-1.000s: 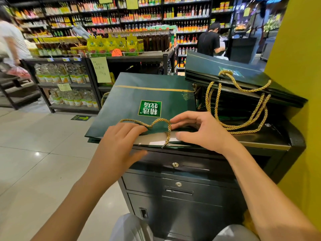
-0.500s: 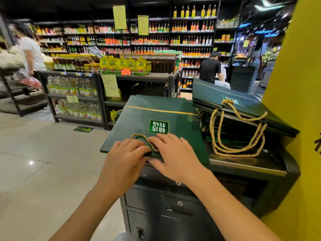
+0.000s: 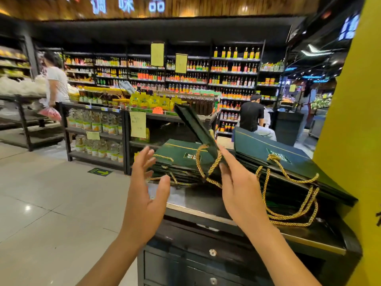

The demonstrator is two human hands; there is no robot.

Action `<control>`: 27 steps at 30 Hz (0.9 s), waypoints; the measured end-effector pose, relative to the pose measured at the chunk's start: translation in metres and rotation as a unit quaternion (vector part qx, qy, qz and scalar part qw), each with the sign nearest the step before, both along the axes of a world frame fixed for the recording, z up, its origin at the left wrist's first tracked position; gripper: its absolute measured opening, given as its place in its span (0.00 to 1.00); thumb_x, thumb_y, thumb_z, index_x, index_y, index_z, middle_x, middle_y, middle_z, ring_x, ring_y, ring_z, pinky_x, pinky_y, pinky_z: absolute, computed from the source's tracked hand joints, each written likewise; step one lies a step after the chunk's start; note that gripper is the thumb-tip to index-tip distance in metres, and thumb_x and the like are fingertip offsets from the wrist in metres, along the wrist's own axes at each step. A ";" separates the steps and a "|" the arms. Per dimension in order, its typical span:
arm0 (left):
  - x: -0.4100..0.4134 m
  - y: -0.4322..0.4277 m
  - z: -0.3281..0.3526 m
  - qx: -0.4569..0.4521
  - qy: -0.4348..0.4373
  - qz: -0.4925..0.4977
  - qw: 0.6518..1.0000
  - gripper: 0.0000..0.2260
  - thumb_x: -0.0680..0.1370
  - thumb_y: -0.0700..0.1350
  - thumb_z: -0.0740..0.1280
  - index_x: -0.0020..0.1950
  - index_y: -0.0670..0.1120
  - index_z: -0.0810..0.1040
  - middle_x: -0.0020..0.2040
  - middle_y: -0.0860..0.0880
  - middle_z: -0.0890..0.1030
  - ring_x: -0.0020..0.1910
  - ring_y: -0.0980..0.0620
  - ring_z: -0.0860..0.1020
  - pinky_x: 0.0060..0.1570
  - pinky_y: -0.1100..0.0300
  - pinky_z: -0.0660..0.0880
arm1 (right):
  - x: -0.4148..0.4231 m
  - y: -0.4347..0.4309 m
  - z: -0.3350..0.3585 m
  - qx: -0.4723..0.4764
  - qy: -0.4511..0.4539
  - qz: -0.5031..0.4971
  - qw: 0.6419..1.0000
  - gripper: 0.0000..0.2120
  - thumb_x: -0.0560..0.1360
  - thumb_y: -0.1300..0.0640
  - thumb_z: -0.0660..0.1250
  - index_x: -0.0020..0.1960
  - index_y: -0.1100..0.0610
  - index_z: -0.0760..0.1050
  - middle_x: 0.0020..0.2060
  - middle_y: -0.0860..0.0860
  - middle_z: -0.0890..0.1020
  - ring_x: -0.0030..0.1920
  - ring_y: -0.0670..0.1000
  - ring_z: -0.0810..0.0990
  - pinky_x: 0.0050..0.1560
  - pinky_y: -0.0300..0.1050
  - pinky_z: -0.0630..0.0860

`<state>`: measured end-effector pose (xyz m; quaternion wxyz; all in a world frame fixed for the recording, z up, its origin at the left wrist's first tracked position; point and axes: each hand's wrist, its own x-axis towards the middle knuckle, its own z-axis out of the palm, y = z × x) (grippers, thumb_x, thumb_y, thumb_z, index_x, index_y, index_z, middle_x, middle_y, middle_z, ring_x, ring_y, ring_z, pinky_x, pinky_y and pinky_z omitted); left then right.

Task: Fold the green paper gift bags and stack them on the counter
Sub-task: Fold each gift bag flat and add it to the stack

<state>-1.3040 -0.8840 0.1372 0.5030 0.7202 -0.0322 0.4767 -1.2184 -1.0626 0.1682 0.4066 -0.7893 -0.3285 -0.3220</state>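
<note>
Right hand: the right hand gripped the near end of a folded green bag between thumb and fingers; half a second before, it had lain flat on the top bag of the pile.
Left hand: the left hand was lifted off the pile, palm turned inward, fingers straight and spread, holding nothing; earlier it pressed down beside the right one.
Held bag: it was seen edge-on, tilted up and away to the far left, clear of the counter, above the left pile.
Rope handle: the gold rope handle of the held bag hung in a loop just left of the right hand's fingers.
Left pile: the left pile of flat green bags lay on the far left of the counter, label up, gold cords trailing from its near edge; no hand touched it now.
Right pile: the right pile sat against the yellow wall, tilted up at its far end, in the same place as before, its gold handles drooping over the near edge.
Drawers: the dark drawers with round knobs ran below the counter top.
View: the camera had tipped upward since the earlier frame, so more of the bottle shelves and the ceiling showed.
Far left: a person in a white top stood by the racks.
Far right: a person in a black shirt sat facing the shelves, as before.
</note>
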 end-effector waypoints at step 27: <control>0.001 0.079 -0.001 -0.362 0.077 -0.091 0.924 0.16 0.86 0.41 0.57 0.70 0.54 0.75 0.59 0.51 0.85 0.52 0.50 0.86 0.40 0.54 0.84 | -0.018 0.002 -0.008 0.164 0.393 0.307 0.851 0.22 0.78 0.66 0.68 0.67 0.46 0.74 0.60 0.42 0.83 0.60 0.48 0.83 0.60 0.51 0.81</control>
